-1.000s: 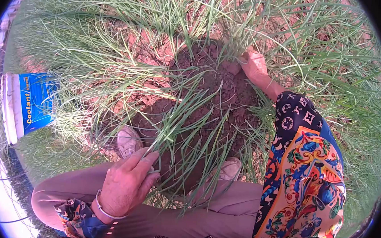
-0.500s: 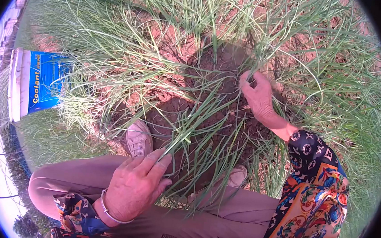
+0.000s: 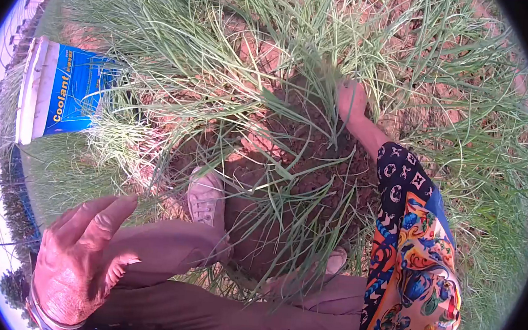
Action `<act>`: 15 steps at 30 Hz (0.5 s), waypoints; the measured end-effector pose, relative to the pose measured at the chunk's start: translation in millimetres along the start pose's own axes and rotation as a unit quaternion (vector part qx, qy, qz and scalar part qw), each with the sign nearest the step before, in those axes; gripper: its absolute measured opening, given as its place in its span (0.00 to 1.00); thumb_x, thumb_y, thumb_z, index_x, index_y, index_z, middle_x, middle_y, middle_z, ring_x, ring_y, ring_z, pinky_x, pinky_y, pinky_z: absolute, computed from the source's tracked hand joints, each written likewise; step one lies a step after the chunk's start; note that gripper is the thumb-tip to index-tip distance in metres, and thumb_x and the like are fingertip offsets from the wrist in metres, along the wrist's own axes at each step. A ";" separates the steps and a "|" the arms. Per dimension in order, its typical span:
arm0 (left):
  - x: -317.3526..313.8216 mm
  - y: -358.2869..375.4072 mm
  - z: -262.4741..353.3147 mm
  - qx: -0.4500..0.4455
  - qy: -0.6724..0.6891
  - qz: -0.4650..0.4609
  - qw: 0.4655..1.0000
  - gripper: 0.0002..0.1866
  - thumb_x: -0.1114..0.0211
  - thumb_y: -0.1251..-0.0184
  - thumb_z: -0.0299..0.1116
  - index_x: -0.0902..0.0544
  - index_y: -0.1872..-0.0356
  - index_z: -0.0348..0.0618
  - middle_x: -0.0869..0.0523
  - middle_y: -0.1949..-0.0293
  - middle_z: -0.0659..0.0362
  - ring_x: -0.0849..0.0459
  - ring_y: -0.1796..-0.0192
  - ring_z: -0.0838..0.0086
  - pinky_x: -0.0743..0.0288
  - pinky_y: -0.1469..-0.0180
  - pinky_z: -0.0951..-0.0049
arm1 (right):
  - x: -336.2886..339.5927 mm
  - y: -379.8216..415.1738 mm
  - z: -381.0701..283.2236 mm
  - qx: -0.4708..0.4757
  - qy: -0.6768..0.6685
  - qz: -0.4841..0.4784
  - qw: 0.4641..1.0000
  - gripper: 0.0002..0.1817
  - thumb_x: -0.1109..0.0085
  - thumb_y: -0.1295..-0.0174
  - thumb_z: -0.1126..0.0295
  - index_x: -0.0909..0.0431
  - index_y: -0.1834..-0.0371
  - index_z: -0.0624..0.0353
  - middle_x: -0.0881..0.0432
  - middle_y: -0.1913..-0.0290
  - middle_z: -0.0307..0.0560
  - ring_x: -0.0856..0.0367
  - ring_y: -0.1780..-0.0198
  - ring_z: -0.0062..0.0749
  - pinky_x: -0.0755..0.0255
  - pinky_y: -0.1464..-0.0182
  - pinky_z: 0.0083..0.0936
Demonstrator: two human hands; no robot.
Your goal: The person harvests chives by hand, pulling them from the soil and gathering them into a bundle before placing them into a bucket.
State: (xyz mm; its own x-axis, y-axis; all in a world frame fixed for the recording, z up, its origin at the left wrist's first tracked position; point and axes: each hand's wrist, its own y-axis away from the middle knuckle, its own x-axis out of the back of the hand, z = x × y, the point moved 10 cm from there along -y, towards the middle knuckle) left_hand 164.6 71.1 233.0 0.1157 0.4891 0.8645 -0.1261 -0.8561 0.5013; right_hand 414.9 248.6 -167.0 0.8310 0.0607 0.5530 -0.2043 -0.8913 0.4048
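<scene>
My left hand (image 3: 80, 256) is raised at the lower left above my thigh, fingers stretched and apart, with nothing in it. A bracelet circles that wrist. Farther out, my right hand (image 3: 351, 102) is closed low among grass-like green plants (image 3: 320, 76). Its fingers wrap around the blades at their base and are partly hidden by them. Loose cut or pulled green blades (image 3: 291, 210) lie in a spread bunch over the dark soil (image 3: 248, 207) between my feet.
A blue and white bucket (image 3: 74, 94) labelled "Coolant" tilts among the plants at the left. My light shoes (image 3: 205, 197) rest on either side of the bare soil. Dense green plants (image 3: 488, 151) surround the spot, with reddish earth (image 3: 260, 50) between rows.
My left hand has let go of the green blades and moved left, opening. My right hand has moved slightly up, deeper into the plants. The view has shifted a little.
</scene>
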 end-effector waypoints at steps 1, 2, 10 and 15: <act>-2.9 -1.9 2.3 -0.016 0.013 -0.020 1.000 0.31 0.37 0.42 0.56 0.22 0.48 0.39 0.18 0.52 0.47 0.18 0.56 0.51 0.27 0.51 0.58 | -9.1 -2.2 10.2 -0.020 -0.023 -0.004 1.000 0.15 0.43 0.42 0.60 0.18 0.59 0.59 0.17 0.74 0.54 0.16 0.67 0.44 0.25 0.60 0.38; -2.8 -3.1 4.4 -0.034 0.026 -0.041 0.998 0.31 0.37 0.42 0.56 0.22 0.48 0.39 0.18 0.53 0.47 0.18 0.55 0.51 0.27 0.51 0.59 | -13.8 -3.4 1.9 0.066 0.060 0.003 0.996 0.15 0.41 0.43 0.58 0.17 0.60 0.57 0.17 0.72 0.57 0.17 0.65 0.49 0.26 0.58 0.39; 1.1 -3.8 9.0 -0.086 -0.033 -0.021 0.995 0.29 0.37 0.41 0.56 0.21 0.48 0.41 0.16 0.60 0.49 0.18 0.59 0.55 0.28 0.54 0.61 | 2.3 11.3 -26.6 0.223 0.091 0.008 0.971 0.14 0.47 0.39 0.62 0.20 0.59 0.61 0.19 0.71 0.52 0.21 0.68 0.36 0.29 0.62 0.34; 4.2 -9.2 10.9 -0.085 0.000 -0.029 0.996 0.30 0.37 0.42 0.57 0.20 0.51 0.40 0.16 0.64 0.51 0.18 0.61 0.56 0.28 0.57 0.61 | 0.0 7.0 -29.9 0.191 0.066 -0.063 0.977 0.14 0.53 0.37 0.63 0.26 0.68 0.64 0.25 0.75 0.49 0.26 0.70 0.32 0.32 0.62 0.32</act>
State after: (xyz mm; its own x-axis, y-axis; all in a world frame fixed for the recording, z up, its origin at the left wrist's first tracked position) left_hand 176.9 79.2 231.6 0.1280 0.5362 0.8343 -0.2844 -0.7861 0.5488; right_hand 398.0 255.8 -142.3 0.7578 0.2160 0.6157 0.1239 -0.9741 0.1892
